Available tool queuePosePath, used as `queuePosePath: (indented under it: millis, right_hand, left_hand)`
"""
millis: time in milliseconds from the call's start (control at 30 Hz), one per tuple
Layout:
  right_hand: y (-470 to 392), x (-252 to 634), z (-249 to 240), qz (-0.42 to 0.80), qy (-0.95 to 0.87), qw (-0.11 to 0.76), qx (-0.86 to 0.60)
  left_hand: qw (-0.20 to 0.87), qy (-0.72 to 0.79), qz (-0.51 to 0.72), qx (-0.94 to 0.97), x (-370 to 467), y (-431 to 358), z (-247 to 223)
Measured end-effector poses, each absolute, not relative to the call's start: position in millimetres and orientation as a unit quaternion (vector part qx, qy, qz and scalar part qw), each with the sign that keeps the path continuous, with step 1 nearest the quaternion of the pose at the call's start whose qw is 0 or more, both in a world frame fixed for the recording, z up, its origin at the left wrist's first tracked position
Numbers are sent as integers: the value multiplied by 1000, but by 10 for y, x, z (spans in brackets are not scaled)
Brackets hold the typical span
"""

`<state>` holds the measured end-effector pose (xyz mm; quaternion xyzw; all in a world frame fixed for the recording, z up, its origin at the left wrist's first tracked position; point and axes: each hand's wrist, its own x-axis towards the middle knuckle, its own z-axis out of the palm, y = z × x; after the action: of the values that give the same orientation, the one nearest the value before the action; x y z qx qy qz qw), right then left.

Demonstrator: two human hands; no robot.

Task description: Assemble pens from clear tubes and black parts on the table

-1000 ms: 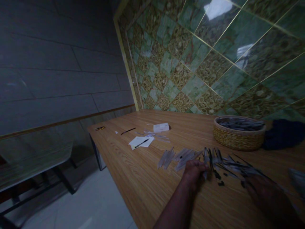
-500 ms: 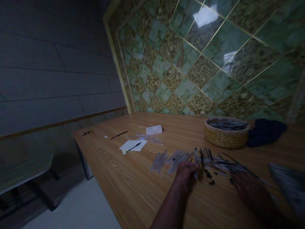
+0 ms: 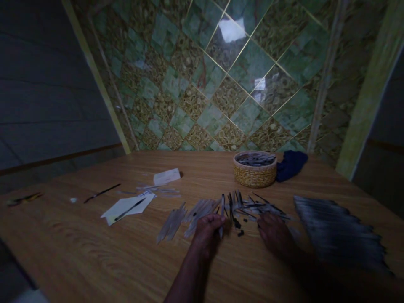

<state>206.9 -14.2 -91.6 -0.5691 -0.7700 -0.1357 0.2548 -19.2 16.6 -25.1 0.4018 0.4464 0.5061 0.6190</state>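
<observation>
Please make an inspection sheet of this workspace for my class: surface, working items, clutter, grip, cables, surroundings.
Surface: wood-grain table.
Working items: pale slim sticks lying left of the hands; mixed pale and dark sticks between and beyond them; small black pieces; woven basket holding more sticks.
Clutter: pen on white paper; white box; dark blue cloth beside the basket.
Grip: left hand pinches one slim stick; right hand at the mixed sticks, hold unclear.
Cables: nothing seen.
Surroundings: green-and-brown tiled wall.

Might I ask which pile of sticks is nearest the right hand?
The scattered, dark-and-pale pile beside the right hand; neater piles lie farther away.
</observation>
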Motion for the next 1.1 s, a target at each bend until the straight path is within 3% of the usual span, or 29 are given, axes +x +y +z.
queuePosePath:
  millis: [567, 1100]
  right_hand:
    - [-176, 2093, -774, -116, -761, 237, -592]
    - [-194, 2012, -794, -100, -803, 269, -523]
  left_hand:
    - [629, 444, 484, 416, -148, 182, -269]
    - [619, 444, 484, 432, -167, 199, -289]
